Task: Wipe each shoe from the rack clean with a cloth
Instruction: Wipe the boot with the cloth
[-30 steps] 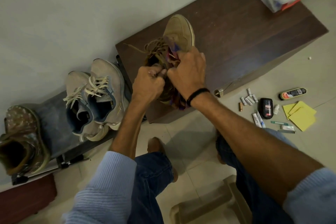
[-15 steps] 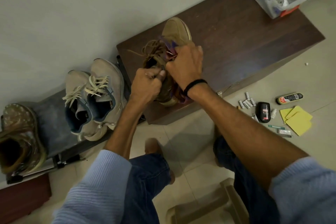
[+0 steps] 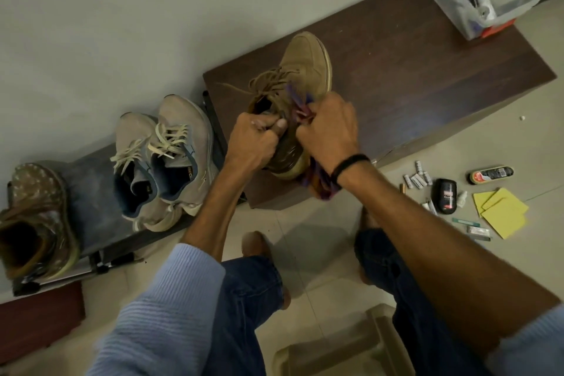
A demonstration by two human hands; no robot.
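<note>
One tan shoe [image 3: 305,61] is at the near edge of the dark tabletop [image 3: 412,76], my left hand [image 3: 253,137] clamped on its collar, while my right hand [image 3: 329,131], gripping the cloth [image 3: 317,183], has slid slightly heelward, so I judge this wipe part done.

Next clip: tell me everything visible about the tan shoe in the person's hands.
The tan shoe is a lace-up of suede-like material with a paler sole rim and loose brown laces. Its toe points away from the person, over the dark wooden cabinet; whether it rests on it cannot be told. The left hand grips the collar at the heel opening. The right hand holds a purple striped cloth against its side.
</note>
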